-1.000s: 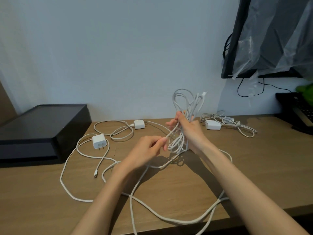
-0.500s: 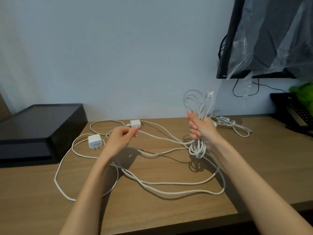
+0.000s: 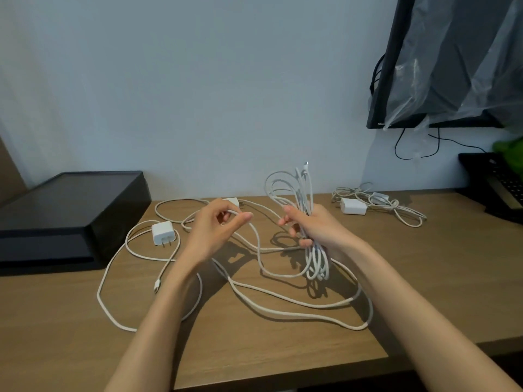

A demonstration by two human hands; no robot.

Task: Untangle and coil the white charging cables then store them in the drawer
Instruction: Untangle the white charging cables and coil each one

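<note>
My right hand (image 3: 317, 230) grips a partly coiled white cable bundle (image 3: 302, 193), held upright above the wooden desk (image 3: 424, 264), its loops sticking out above and below my fist. My left hand (image 3: 215, 230) pinches the loose strand of the same cable (image 3: 254, 239) between thumb and fingers, just left of the bundle. The rest of that cable trails in wide loops (image 3: 311, 312) over the desk. A white plug adapter (image 3: 162, 233) with its own cable lies to the left. Another adapter (image 3: 232, 201) peeks out behind my left hand.
A second adapter with a loosely bunched cable (image 3: 365, 205) lies at the back right. A black box (image 3: 70, 210) stands at the left. A wall-mounted screen under plastic film (image 3: 452, 60) hangs at the upper right, and a dark phone (image 3: 495, 188) sits at the far right edge.
My left hand has come back from the far left toward the bundle, bringing a strand with it. The right hand with the coil has shifted slightly left and lower.
</note>
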